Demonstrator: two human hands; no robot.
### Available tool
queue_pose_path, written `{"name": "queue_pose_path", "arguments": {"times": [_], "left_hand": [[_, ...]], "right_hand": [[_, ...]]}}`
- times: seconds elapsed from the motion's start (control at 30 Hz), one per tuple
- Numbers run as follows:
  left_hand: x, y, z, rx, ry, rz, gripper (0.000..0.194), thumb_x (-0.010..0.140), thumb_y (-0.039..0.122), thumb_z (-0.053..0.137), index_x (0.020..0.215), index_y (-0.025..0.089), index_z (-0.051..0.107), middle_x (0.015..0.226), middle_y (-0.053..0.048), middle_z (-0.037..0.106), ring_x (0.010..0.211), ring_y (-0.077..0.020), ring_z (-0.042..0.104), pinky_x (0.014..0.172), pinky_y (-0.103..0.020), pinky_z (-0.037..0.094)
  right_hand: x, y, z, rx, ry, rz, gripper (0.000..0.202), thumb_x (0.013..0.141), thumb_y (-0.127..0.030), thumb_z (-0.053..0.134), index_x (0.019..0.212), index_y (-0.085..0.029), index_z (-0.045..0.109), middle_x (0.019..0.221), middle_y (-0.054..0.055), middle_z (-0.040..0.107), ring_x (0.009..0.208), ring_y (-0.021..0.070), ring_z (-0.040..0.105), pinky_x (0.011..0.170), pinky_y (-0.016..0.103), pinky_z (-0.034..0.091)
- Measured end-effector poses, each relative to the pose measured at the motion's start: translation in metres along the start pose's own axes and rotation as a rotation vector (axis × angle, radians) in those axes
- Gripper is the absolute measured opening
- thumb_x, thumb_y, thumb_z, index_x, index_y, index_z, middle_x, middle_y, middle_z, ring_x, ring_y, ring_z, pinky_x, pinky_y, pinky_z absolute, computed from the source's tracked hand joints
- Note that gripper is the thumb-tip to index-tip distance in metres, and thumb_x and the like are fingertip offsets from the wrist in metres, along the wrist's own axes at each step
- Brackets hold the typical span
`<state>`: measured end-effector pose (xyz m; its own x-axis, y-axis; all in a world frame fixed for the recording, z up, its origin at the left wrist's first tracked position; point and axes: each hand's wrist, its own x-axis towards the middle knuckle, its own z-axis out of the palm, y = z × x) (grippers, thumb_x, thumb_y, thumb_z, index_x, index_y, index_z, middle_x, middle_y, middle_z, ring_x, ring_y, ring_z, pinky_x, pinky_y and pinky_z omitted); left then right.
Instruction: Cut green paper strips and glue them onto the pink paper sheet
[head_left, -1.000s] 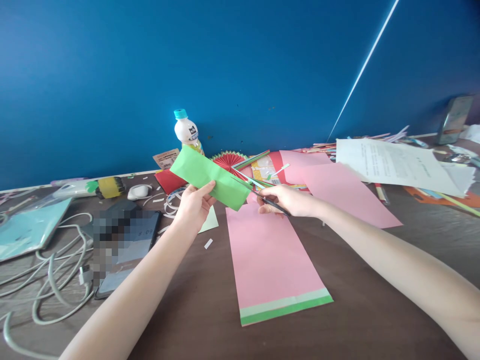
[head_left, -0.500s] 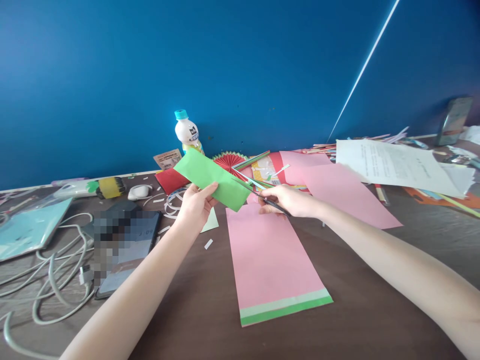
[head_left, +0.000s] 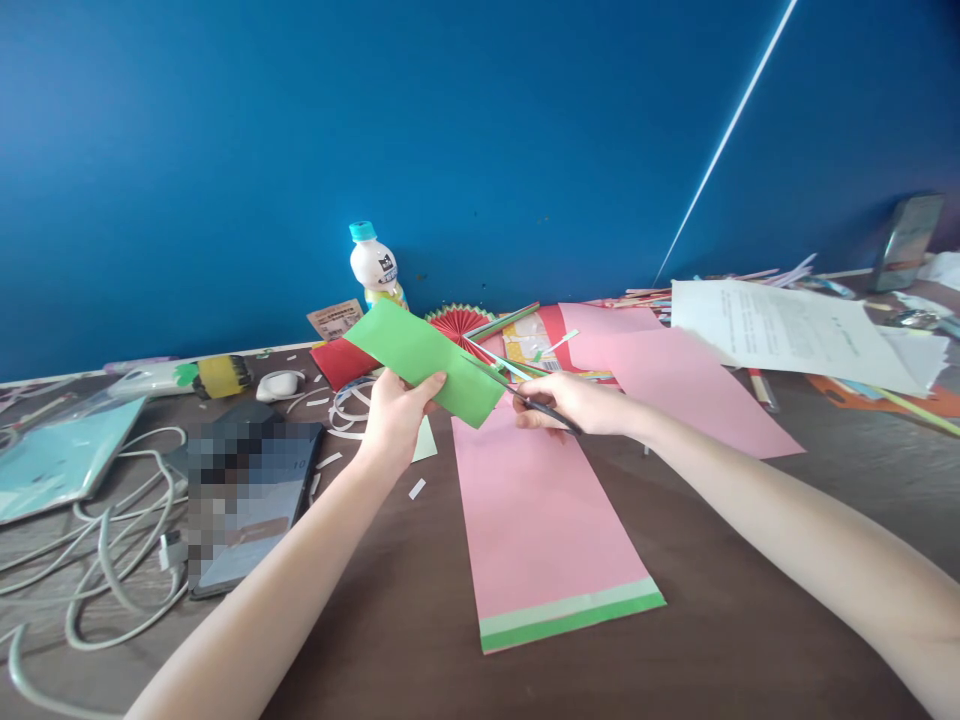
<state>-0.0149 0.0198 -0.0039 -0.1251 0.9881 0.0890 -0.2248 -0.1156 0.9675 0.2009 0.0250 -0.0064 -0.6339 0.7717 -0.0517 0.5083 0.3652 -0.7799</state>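
Note:
A sheet of green paper is pinched between the thumb and fingers of my left hand, raised above the table and tilted down to the right. My right hand is closed round the dark handles of a pair of scissors. The blades lie across the right part of the green paper, pointing up and left. Below them, flat on the table, is a long pink paper with pale green and bright green bands along its near edge. My right hand hides part of its far end.
Behind the hands are a red pleated paper fan and a bottle by the blue wall. More pink paper and a printed sheet lie right. A phone, white cables and paper scraps are left.
My left hand has shifted slightly right along the green paper, its thumb now further in. The green paper has moved down a little. The scissors and pink paper have hardly moved.

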Motion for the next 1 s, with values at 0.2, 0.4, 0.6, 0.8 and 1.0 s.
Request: {"name": "queue_pose_path", "arguments": {"times": [0.2,0.4,0.6,0.8,1.0], "left_hand": [[-0.0029,-0.0014,0.0034,-0.004,-0.034,-0.018,0.033,0.058,0.018,0.073,0.088,0.015,0.061,0.094,-0.008,0.069,0.088,-0.0236,0.064,0.073,-0.035,0.053],[-0.0068,-0.003,0.0081,-0.05,-0.051,-0.036,0.032,0.057,0.017,0.073,0.087,0.013,0.062,0.089,-0.008,0.07,0.083,-0.0218,0.065,0.072,-0.033,0.054],[-0.0063,-0.0028,0.0062,-0.073,-0.042,-0.045,0.032,0.058,0.015,0.072,0.088,0.013,0.062,0.089,-0.007,0.07,0.085,-0.0222,0.065,0.074,-0.035,0.054],[-0.0057,-0.004,0.0053,-0.107,-0.054,-0.064,0.031,0.058,0.014,0.072,0.088,0.013,0.062,0.09,-0.008,0.07,0.088,-0.0227,0.065,0.077,-0.036,0.054],[-0.005,-0.0049,0.0046,-0.147,-0.064,-0.093,0.029,0.059,0.012,0.071,0.087,0.012,0.063,0.09,-0.009,0.07,0.088,-0.0228,0.065,0.078,-0.035,0.054]], "right_hand": [[0.0009,0.0015,-0.0003,0.06,-0.018,0.008,0.038,0.073,-0.054,0.058,0.08,-0.018,0.052,0.062,-0.003,0.047,0.05,0.0095,0.047,0.049,0.023,0.036],[0.001,0.0033,-0.0007,0.065,-0.022,0.004,0.036,0.073,-0.051,0.059,0.082,-0.016,0.053,0.061,-0.002,0.048,0.051,0.0103,0.049,0.05,0.023,0.036],[0.0024,0.0052,0.0,0.089,-0.017,-0.013,0.036,0.073,-0.05,0.06,0.081,-0.016,0.052,0.062,-0.003,0.047,0.05,0.0097,0.048,0.047,0.022,0.035],[0.002,0.0053,0.001,0.093,-0.005,-0.014,0.035,0.073,-0.05,0.06,0.079,-0.017,0.051,0.06,-0.004,0.046,0.047,0.0088,0.046,0.047,0.023,0.036],[0.0015,0.0054,0.0027,0.089,0.007,-0.025,0.037,0.073,-0.052,0.059,0.077,-0.017,0.048,0.063,-0.003,0.045,0.048,0.0084,0.045,0.044,0.022,0.034]]}}
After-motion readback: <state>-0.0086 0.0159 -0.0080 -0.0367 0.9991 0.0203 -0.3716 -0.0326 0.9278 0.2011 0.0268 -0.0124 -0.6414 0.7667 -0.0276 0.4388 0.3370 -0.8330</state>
